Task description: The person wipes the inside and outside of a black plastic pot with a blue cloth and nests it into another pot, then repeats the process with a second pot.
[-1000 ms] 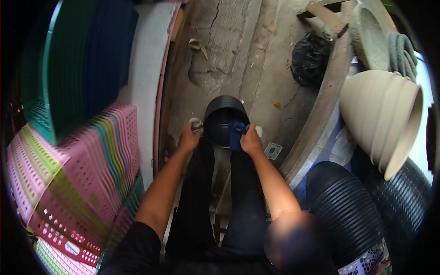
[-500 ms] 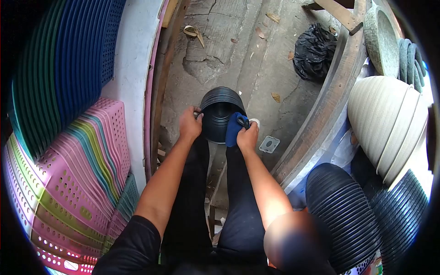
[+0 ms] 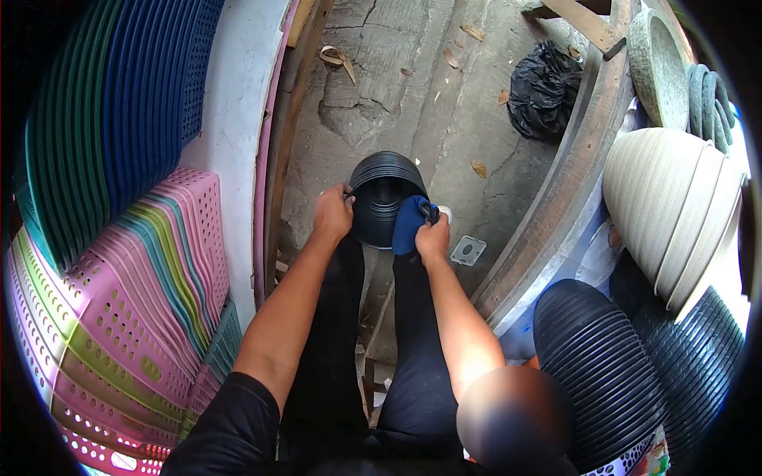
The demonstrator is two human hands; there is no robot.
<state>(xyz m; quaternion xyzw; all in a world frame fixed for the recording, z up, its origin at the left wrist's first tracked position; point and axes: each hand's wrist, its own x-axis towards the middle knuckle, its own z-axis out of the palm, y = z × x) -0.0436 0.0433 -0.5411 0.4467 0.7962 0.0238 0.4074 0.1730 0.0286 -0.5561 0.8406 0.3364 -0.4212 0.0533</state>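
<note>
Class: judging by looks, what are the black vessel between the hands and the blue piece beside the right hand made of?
Black vessel: probably plastic or rubber, faintly glossy; smooth ridges catch the light.
Blue piece: likely cloth, matt; soft outline without shine, weave unclear.

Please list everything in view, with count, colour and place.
Ribbed container: one or more, black, centre
Cloth: one, blue, container's right edge
Dark loop: one, black, beside cloth
Plate: one, grey, right floor
Plastic bag: one, black, upper right
Leaves: several, brown, floor
Strip: one, tan, upper floor
Perforated baskets: many, mostly pink, left
Nested tubs: many, green and blue, upper left
Bowl: one, grey, upper right
Rings: several, grey, beside bowl
Pots: several, cream, right
Ribbed stacks: two, black, lower right
Beams: two, brown, floor sides
Trouser legs: two, black, centre
Left hand: one, container rim
Right hand: one, dark loop
</note>
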